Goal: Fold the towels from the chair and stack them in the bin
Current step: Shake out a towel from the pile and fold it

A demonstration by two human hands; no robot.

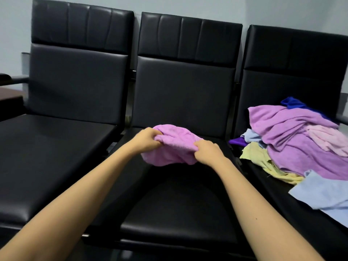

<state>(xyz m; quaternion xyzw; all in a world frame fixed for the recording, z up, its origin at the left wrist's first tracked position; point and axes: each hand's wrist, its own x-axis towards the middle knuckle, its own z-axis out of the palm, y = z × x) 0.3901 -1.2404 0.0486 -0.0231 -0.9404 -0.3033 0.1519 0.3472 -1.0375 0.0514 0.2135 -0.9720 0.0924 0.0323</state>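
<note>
forearms [250, 200] out — left hand [146, 141], right hand [208, 152] fingers [197, 146] grip bunched pink towel [176, 147] held between them over middle seat [175, 213].

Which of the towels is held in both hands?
The bunched purple towel above the middle seat; left hand and right hand grip it. The rest lie in a pile on the right chair.

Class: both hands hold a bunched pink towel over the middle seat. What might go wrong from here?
The left hand and right hand grip the crumpled pink terry towel mid-bunch, so it may fold crooked.
The flat light-blue towel lies at the front edge of the right black seat and might slide off.
</note>
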